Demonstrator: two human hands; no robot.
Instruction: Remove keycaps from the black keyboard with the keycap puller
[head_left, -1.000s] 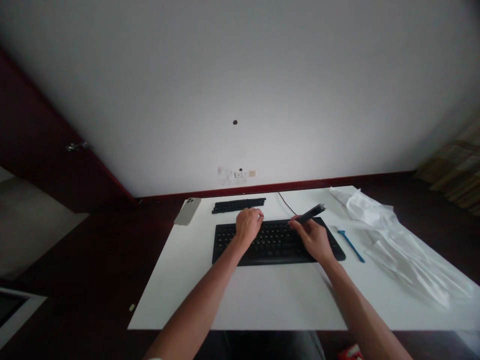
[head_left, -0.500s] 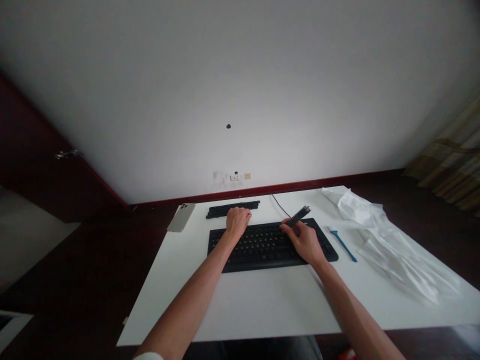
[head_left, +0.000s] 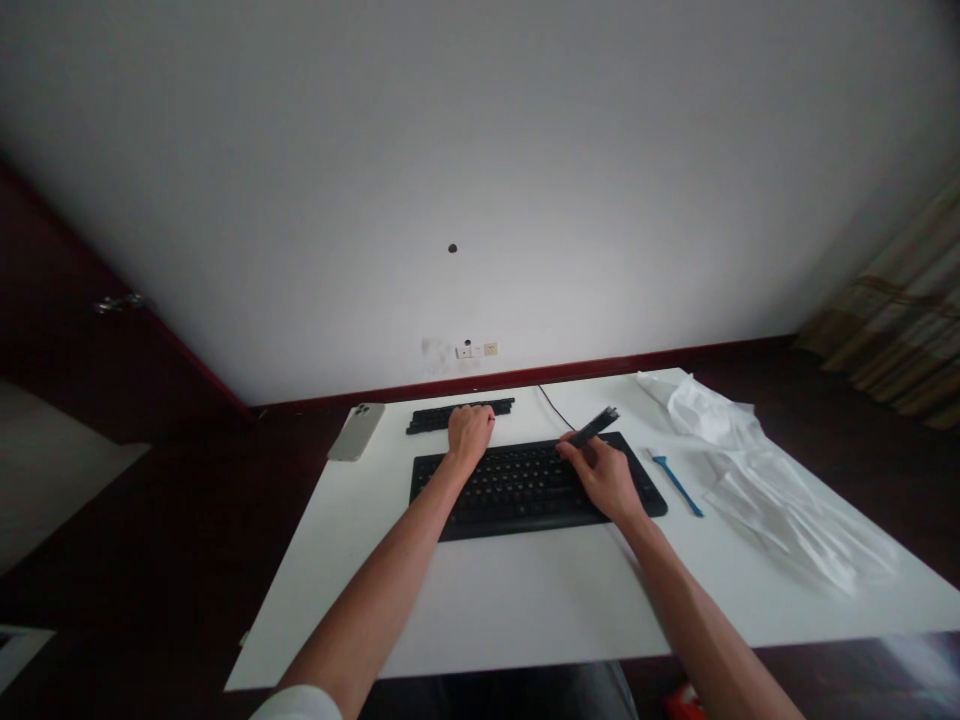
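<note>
A black keyboard (head_left: 517,488) lies across the middle of the white table. Beyond its far edge my left hand (head_left: 471,430) reaches down onto a narrow row of loose black keycaps (head_left: 429,419). Its fingers are curled together, and what they pinch is hidden. Over the right part of the keyboard, my right hand (head_left: 604,472) closes around a slim black tool (head_left: 595,426). The tool slants up to the right, its far end split and lighter; its exact kind is too small to tell.
Right of the keyboard lies a blue cleaning brush (head_left: 679,486), beside crumpled white plastic bags (head_left: 780,500). A pale smartphone (head_left: 357,433) lies face down at the table's far left corner. The keyboard's thin cable (head_left: 553,406) runs off the back edge towards the wall.
The view has shifted slightly, moving everything a little left. My left hand has edged slightly farther over the keycaps; my right hand keeps the black tool.
</note>
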